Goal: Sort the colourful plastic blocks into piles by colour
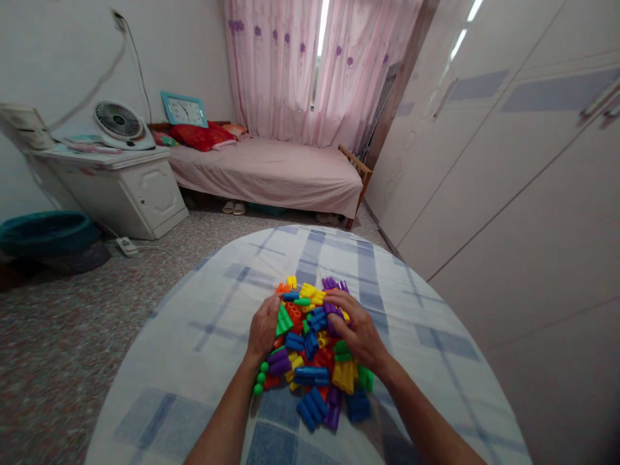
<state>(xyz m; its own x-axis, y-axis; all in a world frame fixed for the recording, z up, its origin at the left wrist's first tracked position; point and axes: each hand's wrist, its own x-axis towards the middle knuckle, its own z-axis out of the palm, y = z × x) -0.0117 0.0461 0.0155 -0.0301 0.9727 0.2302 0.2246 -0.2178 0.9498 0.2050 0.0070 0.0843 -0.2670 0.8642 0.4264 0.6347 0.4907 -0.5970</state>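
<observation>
A heap of plastic building blocks (310, 375), moulded as joined tubes in blue, yellow, green, purple, red and orange, lies in front of me. My left hand (264, 329) rests on edge along the heap's left side, fingers stretched out, against a green block (283, 320). Over the right side is my right hand (357, 328), its thumb and fingers apart and curved around a purple block (333, 310); no firm grip shows. Several yellow blocks (312, 294) lie between the two hands. Green bead-like pieces (260, 378) sit by my left wrist.
The heap lies on an oval table with a blue-and-white checked cloth (203, 381). Beyond it stand a bed (271, 161) and a white cabinet (155, 194) with a fan (119, 121). White wardrobes (484, 168) line the right; a teal bin (46, 232) is far left.
</observation>
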